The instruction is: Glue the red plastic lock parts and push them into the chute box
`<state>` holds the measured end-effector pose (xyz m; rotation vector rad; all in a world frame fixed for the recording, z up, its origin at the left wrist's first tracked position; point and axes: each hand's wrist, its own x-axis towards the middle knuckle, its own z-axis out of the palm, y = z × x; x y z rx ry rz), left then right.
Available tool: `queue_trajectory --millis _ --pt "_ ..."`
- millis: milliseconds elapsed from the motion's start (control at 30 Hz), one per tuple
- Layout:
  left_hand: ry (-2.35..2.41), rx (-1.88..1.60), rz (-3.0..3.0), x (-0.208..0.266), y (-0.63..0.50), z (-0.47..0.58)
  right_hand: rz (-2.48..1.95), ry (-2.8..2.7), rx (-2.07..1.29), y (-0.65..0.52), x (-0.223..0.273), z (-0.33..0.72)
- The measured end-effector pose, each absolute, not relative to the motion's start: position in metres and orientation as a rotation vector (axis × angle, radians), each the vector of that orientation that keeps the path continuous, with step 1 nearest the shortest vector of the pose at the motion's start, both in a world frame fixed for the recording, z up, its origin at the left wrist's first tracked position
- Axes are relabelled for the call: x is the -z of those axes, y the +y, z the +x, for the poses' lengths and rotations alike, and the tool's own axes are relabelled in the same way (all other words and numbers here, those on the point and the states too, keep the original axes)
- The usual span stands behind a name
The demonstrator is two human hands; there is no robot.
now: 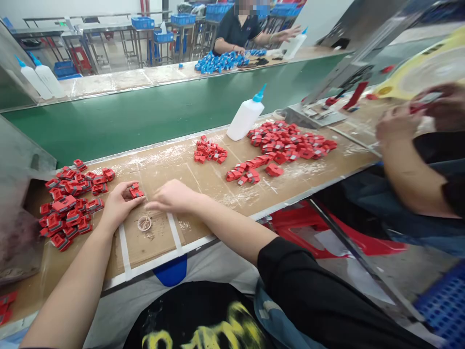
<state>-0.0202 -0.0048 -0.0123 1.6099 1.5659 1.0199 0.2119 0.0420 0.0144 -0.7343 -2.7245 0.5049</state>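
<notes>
My left hand (121, 203) grips a small red plastic part (135, 191) between thumb and fingers, just above the cardboard-covered bench. Close to its right, my right hand (172, 196) is closed, its fingertips pointing at the held part. Anything pinched in those fingertips is too small to make out. Below both hands stands a tiny round cup (144, 223) with some brownish stuff and what looks like a thin stick in it. A heap of red and grey plastic parts (70, 203) lies left of my left hand.
A small red pile (209, 149), a larger red pile (290, 140) and a white squeeze bottle (246, 116) stand to the right. Behind runs a green conveyor belt (152, 111). A co-worker's hands (399, 116) are at far right; another person (240, 29) sits across, behind blue parts (221, 62).
</notes>
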Motion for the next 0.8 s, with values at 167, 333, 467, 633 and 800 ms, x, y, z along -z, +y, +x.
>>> queue_trajectory --millis 167,333,467,633,800 --pt "1.625 -0.978 1.574 0.013 -0.005 -0.02 -1.587 -2.511 0.002 0.103 -0.032 0.281" --pt "1.618 -0.947 1.573 0.013 -0.007 -0.02 -1.579 -2.747 0.109 0.141 -0.022 0.33" --pt "1.617 -0.919 1.575 0.012 -0.009 -0.019 -1.449 -2.835 0.12 0.148 -0.016 0.332" --pt "1.636 -0.918 1.567 0.006 -0.012 -0.016 -1.11 -2.591 -0.382 0.127 -0.014 0.299" --pt "1.509 -0.977 1.53 0.01 -0.014 -0.018 -0.724 -2.102 -1.094 0.083 -0.004 0.224"
